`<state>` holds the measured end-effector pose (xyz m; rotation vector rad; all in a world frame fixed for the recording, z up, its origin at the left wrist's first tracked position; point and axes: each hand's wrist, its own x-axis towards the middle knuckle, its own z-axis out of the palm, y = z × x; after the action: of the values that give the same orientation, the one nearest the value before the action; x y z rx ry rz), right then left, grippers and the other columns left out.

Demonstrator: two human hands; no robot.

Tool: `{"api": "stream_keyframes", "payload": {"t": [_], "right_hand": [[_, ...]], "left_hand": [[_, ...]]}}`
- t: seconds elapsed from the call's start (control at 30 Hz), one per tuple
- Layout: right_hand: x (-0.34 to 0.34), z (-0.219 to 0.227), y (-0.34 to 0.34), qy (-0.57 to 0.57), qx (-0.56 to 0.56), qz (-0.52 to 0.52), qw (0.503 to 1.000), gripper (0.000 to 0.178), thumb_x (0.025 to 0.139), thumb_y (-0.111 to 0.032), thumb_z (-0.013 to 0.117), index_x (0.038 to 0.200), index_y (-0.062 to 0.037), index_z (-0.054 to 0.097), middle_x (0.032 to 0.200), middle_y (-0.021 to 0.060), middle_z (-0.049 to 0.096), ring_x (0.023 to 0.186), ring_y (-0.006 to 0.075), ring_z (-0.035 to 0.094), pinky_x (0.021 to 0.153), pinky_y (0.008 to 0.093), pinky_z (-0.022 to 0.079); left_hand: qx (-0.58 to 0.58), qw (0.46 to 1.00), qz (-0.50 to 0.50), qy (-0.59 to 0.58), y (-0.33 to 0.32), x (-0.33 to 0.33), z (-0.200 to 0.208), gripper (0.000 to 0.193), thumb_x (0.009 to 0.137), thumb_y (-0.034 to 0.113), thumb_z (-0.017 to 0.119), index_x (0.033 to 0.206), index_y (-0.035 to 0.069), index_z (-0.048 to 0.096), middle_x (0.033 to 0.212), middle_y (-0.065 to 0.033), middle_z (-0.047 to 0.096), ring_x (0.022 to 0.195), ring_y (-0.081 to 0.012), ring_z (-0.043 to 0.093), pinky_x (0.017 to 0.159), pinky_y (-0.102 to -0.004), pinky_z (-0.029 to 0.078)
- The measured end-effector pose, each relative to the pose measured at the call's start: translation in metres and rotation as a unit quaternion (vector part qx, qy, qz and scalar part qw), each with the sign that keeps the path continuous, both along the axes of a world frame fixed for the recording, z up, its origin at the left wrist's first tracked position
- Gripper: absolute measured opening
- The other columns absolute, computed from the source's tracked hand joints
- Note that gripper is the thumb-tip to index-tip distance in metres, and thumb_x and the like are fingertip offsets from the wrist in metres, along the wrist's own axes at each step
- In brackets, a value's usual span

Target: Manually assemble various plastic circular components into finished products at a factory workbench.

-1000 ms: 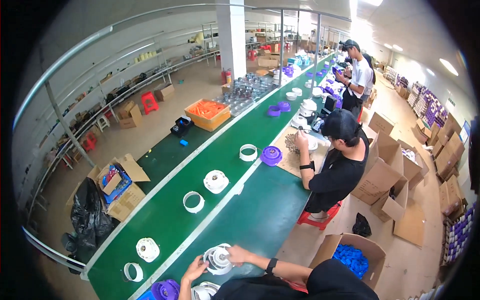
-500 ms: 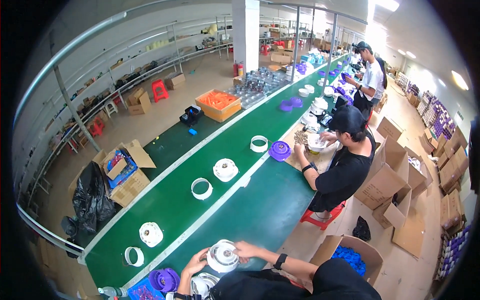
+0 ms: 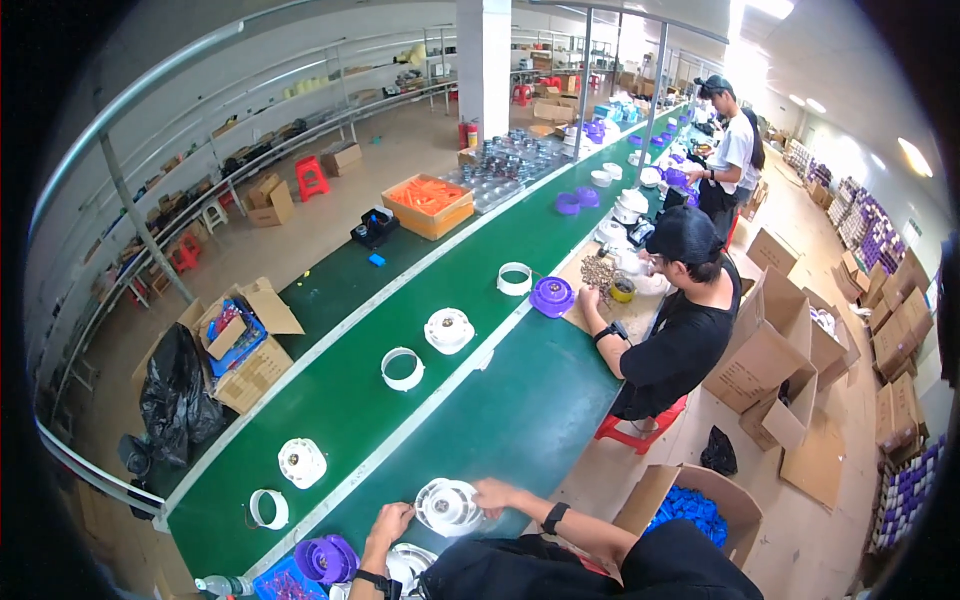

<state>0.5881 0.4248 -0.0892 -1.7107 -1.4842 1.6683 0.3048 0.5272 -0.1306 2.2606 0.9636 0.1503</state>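
A white round plastic housing [image 3: 447, 507] with a hub in its middle is on the green worktop before me. My right hand [image 3: 495, 495] grips its right rim, fingers curled over the edge. Close by the left rim, my left hand [image 3: 391, 522] has its fingertips pinched together; whatever is between them is too small to make out. Below the left hand lies another white housing [image 3: 410, 565], partly covered by my sleeve and wrist. Purple round housings [image 3: 326, 560] sit to the left of it.
A blue tray [image 3: 288, 580] of small parts and a clear bottle [image 3: 222, 584] stand at lower left. White rings and housings [image 3: 302, 463] line the green belt [image 3: 370, 430]. A co-worker [image 3: 680, 320] sits ahead on the right. A carton of blue parts [image 3: 690, 515] stands to my right.
My left fingers have drawn together in a pinch at the housing's left edge. The right hand stays on the rim. The co-worker's hands have shifted, exposing a yellow round part.
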Motion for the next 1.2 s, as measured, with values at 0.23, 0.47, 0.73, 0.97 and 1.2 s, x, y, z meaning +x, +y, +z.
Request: {"api": "stream_keyframes", "payload": {"t": [0.23, 0.47, 0.73, 0.97, 1.2], "right_hand": [[-0.007, -0.004, -0.005, 0.002, -0.027, 0.001, 1.0, 0.039, 0.083, -0.012, 0.04, 0.121, -0.0021, 0.048, 0.069, 0.0129, 0.066, 0.053, 0.0198, 0.065, 0.047, 0.031, 0.054], [-0.019, -0.066, 0.002, -0.084, 0.186, 0.015, 0.979, 0.046, 0.077, -0.036, 0.059, 0.114, -0.0076, 0.058, 0.108, 0.0178, 0.063, 0.101, 0.0329, 0.06, 0.089, 0.0423, 0.047], [0.01, -0.057, 0.009, -0.085, 0.003, -0.075, 0.994, 0.037, 0.081, -0.019, 0.055, 0.114, -0.0015, 0.055, 0.087, 0.0195, 0.064, 0.074, 0.0269, 0.065, 0.062, 0.0374, 0.054], [-0.016, -0.051, -0.002, 0.036, 0.001, -0.088, 0.996, 0.037, 0.083, -0.015, 0.053, 0.116, 0.0015, 0.054, 0.09, 0.0135, 0.065, 0.075, 0.0209, 0.064, 0.057, 0.0323, 0.057], [-0.027, -0.04, 0.002, 0.089, -0.039, -0.11, 0.989, 0.028, 0.086, -0.014, 0.049, 0.109, 0.0004, 0.054, 0.091, 0.0105, 0.064, 0.076, 0.0192, 0.063, 0.056, 0.0312, 0.056]], "left_hand": [[-0.128, 0.977, 0.148, -0.085, -0.009, -0.003, 0.003, 0.02, 0.09, 0.01, 0.055, 0.087, -0.005, 0.068, 0.08, -0.0111, 0.069, 0.068, -0.0132, 0.065, 0.061, -0.0274, 0.053], [-0.101, 0.973, 0.178, -0.104, -0.02, -0.005, 0.015, 0.027, 0.089, 0.021, 0.053, 0.077, -0.001, 0.064, 0.065, -0.016, 0.06, 0.06, -0.0218, 0.06, 0.058, -0.037, 0.046], [-0.126, 0.975, 0.167, -0.074, -0.009, -0.008, 0.003, 0.023, 0.088, 0.022, 0.059, 0.089, 0.001, 0.068, 0.074, -0.0099, 0.068, 0.065, -0.0149, 0.062, 0.061, -0.0307, 0.049], [-0.205, 0.95, 0.224, -0.067, -0.019, -0.024, -0.018, 0.018, 0.08, 0.017, 0.067, 0.091, 0.003, 0.07, 0.086, -0.0125, 0.07, 0.082, -0.0221, 0.068, 0.077, -0.0324, 0.053], [-0.153, 0.973, 0.164, 0.052, -0.012, -0.017, -0.027, 0.016, 0.075, 0.012, 0.069, 0.088, 0.004, 0.069, 0.086, -0.0151, 0.068, 0.082, -0.0259, 0.067, 0.073, -0.0354, 0.052]]}}
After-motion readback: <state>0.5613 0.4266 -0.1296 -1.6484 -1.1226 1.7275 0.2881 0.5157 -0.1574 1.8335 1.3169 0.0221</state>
